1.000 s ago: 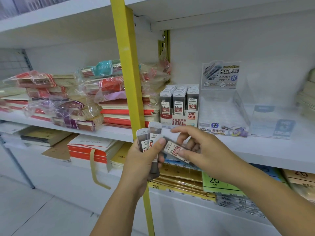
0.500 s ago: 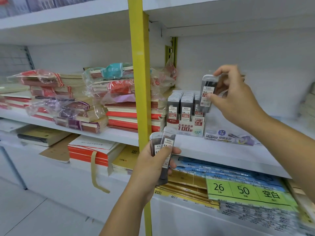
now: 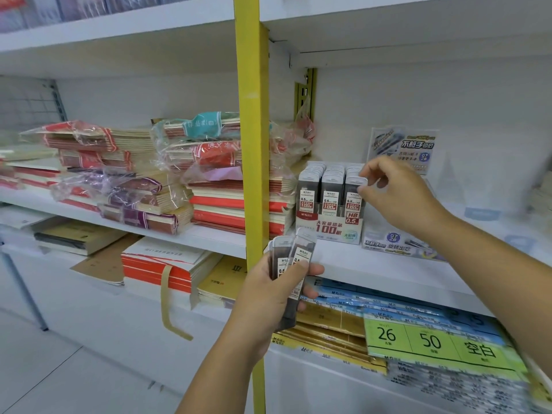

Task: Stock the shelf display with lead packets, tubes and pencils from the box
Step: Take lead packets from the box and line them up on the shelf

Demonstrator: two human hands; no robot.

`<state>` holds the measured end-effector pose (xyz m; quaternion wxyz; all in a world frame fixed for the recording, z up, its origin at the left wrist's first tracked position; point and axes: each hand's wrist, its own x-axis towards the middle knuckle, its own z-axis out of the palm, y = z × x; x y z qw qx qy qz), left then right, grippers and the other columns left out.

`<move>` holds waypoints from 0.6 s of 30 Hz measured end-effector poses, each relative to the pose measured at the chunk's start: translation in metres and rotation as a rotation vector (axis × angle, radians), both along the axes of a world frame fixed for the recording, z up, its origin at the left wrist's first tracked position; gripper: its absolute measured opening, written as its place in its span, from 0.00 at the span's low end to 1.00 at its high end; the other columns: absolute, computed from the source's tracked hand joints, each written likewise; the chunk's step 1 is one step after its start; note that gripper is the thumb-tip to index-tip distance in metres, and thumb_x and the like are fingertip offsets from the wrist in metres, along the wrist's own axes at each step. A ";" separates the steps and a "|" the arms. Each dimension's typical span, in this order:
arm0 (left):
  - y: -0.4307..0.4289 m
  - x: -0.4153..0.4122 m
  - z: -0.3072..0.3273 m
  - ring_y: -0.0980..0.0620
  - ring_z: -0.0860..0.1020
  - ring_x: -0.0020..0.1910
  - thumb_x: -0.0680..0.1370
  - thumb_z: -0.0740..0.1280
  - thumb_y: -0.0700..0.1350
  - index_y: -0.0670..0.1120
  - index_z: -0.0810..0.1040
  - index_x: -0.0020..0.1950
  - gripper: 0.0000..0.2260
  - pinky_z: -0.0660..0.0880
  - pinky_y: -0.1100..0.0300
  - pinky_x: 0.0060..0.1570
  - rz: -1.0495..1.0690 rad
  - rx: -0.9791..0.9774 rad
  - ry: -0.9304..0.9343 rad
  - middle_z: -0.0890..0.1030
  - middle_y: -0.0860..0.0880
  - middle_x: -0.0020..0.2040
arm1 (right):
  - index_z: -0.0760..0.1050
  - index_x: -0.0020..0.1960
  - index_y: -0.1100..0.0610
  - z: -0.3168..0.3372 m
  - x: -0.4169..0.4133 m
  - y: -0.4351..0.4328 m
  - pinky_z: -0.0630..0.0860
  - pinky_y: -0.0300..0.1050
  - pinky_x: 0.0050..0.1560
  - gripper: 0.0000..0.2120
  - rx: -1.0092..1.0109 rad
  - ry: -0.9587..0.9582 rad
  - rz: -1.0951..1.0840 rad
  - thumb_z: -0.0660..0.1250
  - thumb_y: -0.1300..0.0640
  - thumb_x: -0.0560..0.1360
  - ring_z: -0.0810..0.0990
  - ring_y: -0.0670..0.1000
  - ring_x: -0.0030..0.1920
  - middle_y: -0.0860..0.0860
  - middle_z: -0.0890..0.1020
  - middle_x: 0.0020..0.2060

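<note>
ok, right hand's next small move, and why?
Likely release the packet: the right hand pinches its top, and it stands in the box's right-hand row, about level with its neighbours. The left hand holds spare packets.

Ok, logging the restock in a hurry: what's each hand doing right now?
Left hand: gripping a few lead packets.
Right hand: pinching the cap of a single packet in the display box.

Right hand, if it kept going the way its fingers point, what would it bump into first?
Likely the rows of lead packets standing in the display box, just left of the packet it pinches.
</note>
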<state>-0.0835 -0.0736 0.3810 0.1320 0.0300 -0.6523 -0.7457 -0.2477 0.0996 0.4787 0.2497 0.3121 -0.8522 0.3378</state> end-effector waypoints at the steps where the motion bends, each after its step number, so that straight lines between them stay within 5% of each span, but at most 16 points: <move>1: 0.001 -0.001 0.000 0.52 0.79 0.35 0.80 0.68 0.51 0.60 0.83 0.50 0.05 0.73 0.56 0.36 0.004 -0.010 0.004 0.87 0.47 0.45 | 0.71 0.52 0.49 -0.003 -0.001 0.000 0.66 0.39 0.47 0.10 0.002 0.024 -0.026 0.69 0.58 0.75 0.73 0.52 0.51 0.47 0.74 0.46; 8: 0.002 -0.002 -0.001 0.54 0.82 0.38 0.80 0.68 0.50 0.64 0.81 0.48 0.07 0.77 0.59 0.37 -0.013 0.009 0.028 0.87 0.50 0.51 | 0.74 0.56 0.50 -0.007 -0.006 -0.003 0.66 0.44 0.53 0.10 -0.013 0.052 -0.133 0.68 0.55 0.76 0.69 0.53 0.60 0.50 0.71 0.53; 12: 0.003 -0.001 0.000 0.49 0.80 0.39 0.78 0.69 0.54 0.64 0.82 0.49 0.05 0.71 0.51 0.40 -0.010 0.030 -0.001 0.87 0.46 0.49 | 0.73 0.64 0.51 -0.014 -0.002 -0.002 0.64 0.47 0.60 0.15 0.039 0.073 -0.201 0.65 0.54 0.78 0.64 0.55 0.67 0.54 0.72 0.61; 18: 0.004 0.000 0.002 0.54 0.79 0.32 0.71 0.71 0.61 0.61 0.83 0.52 0.11 0.68 0.63 0.24 -0.019 0.025 0.005 0.87 0.47 0.48 | 0.75 0.63 0.51 -0.026 0.039 0.000 0.66 0.40 0.56 0.13 -0.114 0.156 -0.050 0.62 0.54 0.79 0.72 0.49 0.57 0.46 0.75 0.53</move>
